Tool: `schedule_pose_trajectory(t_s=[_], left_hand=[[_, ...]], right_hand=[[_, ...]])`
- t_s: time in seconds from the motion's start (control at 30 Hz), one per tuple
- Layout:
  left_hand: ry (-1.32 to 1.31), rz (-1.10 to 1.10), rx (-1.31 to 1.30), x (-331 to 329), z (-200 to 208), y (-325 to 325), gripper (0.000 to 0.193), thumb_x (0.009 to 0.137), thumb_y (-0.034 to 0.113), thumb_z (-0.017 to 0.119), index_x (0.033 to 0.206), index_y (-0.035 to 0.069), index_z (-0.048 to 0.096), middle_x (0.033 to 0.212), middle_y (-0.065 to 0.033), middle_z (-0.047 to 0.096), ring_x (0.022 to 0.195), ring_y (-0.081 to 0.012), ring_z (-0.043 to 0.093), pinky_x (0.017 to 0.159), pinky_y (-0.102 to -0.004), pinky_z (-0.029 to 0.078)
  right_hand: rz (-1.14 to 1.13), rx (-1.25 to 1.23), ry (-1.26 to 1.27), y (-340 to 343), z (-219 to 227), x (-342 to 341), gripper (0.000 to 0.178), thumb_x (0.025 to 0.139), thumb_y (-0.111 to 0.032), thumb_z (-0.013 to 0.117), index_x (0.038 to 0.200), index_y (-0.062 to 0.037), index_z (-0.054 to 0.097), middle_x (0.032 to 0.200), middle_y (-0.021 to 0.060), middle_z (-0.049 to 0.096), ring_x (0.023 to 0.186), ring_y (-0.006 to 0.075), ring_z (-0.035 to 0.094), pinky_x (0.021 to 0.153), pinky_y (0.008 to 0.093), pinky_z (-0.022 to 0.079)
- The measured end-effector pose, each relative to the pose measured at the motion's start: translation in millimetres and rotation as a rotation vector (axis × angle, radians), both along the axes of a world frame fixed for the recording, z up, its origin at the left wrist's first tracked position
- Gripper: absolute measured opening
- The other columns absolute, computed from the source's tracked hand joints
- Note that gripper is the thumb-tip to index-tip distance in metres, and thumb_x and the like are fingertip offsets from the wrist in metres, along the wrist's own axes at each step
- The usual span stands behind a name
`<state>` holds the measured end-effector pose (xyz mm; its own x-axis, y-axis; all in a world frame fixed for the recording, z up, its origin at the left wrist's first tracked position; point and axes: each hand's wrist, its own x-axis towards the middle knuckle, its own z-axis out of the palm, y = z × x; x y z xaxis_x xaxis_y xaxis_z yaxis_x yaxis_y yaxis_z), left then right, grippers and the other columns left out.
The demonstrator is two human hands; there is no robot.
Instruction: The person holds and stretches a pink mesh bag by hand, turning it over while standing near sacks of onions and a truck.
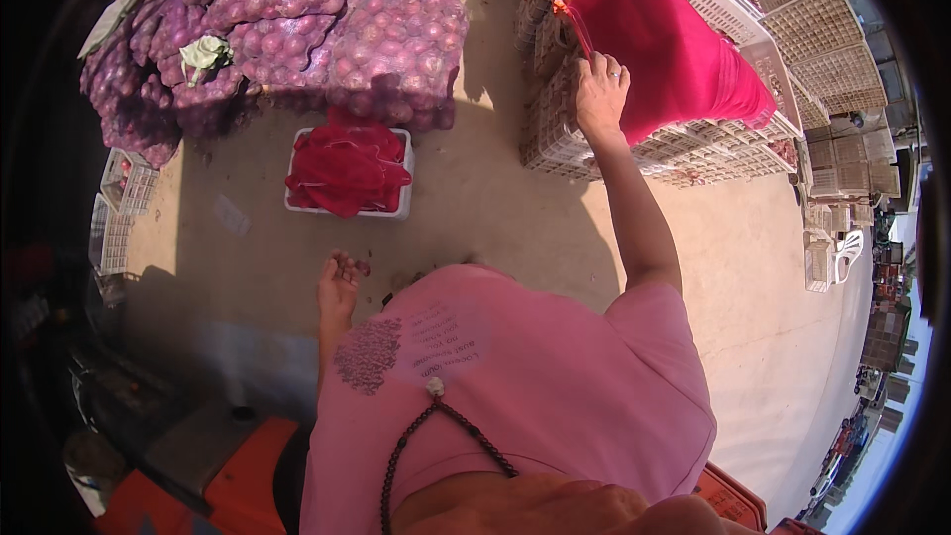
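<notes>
Stretched forward to the right, my right hand (602,94) is closed at the edge of a bright red mesh sack (659,50). A thin red cord (581,32) with an orange tuft at its end runs into my fingers. The sack lies over stacked pale plastic crates (664,154); what is under it is hidden. Low at my left side, my left hand (341,285) has its fingers loosely curled and apart, with nothing visible in it. Beyond that hand, a white tub (407,173) on the floor holds folded red mesh sacks (347,170).
Purple mesh sacks full of red onions (401,50) are piled at the far left, a pale leafy scrap (205,56) on them. More crates (822,50) stand at the far right, and small crates (127,183) at the left. Orange plastic (248,476) shows beside me, lower left.
</notes>
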<state>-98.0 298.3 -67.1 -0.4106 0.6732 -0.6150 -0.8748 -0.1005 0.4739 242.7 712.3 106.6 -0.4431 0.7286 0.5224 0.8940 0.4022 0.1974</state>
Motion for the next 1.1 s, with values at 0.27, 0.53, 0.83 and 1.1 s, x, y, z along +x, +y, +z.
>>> schedule_pose_trajectory(t_s=[0.27,0.53,0.83,1.1], left_hand=[[0.095,-0.107,0.036,66,6,31,0.020,0.092,0.015,0.049,0.109,0.007,0.056,0.097,-0.0052,0.061,0.085,-0.0163,0.057,0.074,-0.0295,0.048],[-0.106,0.027,-0.071,122,-24,-8,0.017,0.092,0.015,0.050,0.105,0.008,0.059,0.093,-0.0040,0.063,0.085,-0.0164,0.058,0.076,-0.0289,0.048],[-0.049,0.147,-0.059,151,3,-38,0.015,0.091,0.014,0.051,0.103,0.007,0.059,0.090,-0.0046,0.062,0.083,-0.0171,0.058,0.076,-0.0292,0.049],[-0.063,0.232,-0.151,168,12,-64,0.016,0.092,0.014,0.050,0.104,0.007,0.057,0.092,-0.0042,0.061,0.083,-0.0167,0.058,0.075,-0.0295,0.049]], right_hand=[[-0.214,0.129,-0.519,70,21,121,0.030,0.082,-0.018,0.049,0.108,-0.0092,0.059,0.117,0.0097,0.045,0.108,0.0257,0.046,0.103,0.0478,0.027],[0.005,0.147,-0.538,79,-5,124,0.042,0.086,-0.019,0.040,0.125,-0.0071,0.047,0.134,0.0155,0.037,0.127,0.0328,0.031,0.109,0.0491,0.020],[0.124,-0.033,-0.727,131,-62,129,0.035,0.089,-0.023,0.039,0.116,-0.0100,0.056,0.117,0.0116,0.052,0.119,0.0329,0.040,0.109,0.0494,0.015],[0.303,-0.224,-0.114,134,-86,122,0.021,0.079,-0.015,0.046,0.089,-0.0124,0.064,0.090,0.0104,0.058,0.094,0.0286,0.055,0.093,0.0390,0.039]])
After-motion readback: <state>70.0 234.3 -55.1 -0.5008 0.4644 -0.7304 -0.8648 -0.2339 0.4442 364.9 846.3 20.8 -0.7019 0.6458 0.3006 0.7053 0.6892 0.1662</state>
